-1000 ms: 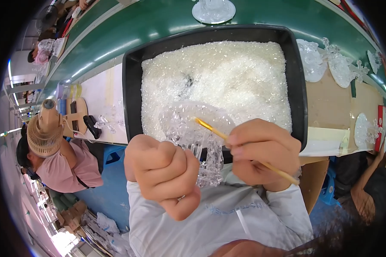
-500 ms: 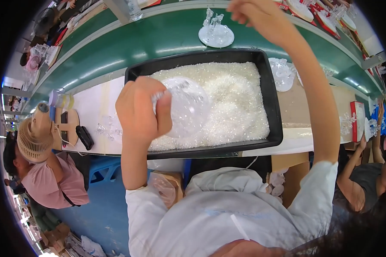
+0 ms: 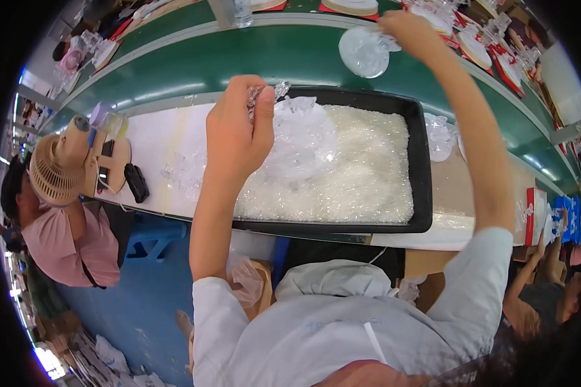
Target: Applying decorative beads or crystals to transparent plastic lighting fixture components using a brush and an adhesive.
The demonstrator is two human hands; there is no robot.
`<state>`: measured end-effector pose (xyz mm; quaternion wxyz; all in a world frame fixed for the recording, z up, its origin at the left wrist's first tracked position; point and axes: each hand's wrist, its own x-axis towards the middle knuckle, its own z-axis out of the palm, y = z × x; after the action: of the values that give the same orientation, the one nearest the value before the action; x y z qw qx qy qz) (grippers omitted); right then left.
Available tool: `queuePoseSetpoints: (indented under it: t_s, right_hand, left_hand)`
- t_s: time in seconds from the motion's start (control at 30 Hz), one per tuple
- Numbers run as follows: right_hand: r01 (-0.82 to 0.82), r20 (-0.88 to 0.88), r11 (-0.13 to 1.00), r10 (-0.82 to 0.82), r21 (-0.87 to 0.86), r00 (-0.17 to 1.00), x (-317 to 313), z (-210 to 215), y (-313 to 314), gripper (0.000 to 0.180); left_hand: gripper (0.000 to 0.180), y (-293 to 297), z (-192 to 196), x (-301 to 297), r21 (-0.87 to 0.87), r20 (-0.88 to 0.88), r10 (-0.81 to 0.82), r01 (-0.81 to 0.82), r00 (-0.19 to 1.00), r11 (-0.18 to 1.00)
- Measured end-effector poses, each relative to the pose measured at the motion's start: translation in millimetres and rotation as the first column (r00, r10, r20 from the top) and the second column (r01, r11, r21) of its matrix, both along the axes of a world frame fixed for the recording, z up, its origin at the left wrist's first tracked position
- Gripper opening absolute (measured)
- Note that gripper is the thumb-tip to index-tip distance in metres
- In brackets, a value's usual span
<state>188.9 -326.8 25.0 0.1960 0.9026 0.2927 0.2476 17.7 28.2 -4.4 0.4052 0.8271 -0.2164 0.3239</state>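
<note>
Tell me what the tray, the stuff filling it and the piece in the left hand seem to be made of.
Tray: probably matt black plastic, going by its thin rolled rim. Filling: a bed of tiny clear bits that sparkle, likely plastic or glass; too small to tell. Piece in the left hand: see-through and glossy with bright glints, most likely moulded clear plastic.

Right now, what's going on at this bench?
A person in a pale top works over a black tray filled with small clear bits. The left hand holds a crinkly clear plastic piece above the tray. The right hand is stretched out to the green conveyor belt, at a round clear dish lying on it. More clear pieces lie on the bench beside the tray, and another person in pink sits to the left.
</note>
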Motion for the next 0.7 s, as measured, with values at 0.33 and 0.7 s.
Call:
queuePoseSetpoints:
  t_s: [0.33, 0.7]
  right_hand:
    - [0.1, -0.314, 0.96, -0.013, 0.261, 0.949, -191, 50, 61, 0.01]
    - [-0.106, 0.052, 0.415, 0.139, 0.904, 0.989, -293, 3, 89, 0.035]
  left_hand:
    - [0.013, 12, -2, -1, -0.208, 0.109, 0.024, -0.001, 0.994, 0.978]
    - [0.011, 1, -6, -6, -0.165, 0.128, -0.011, 0.032, 0.992, 0.986]
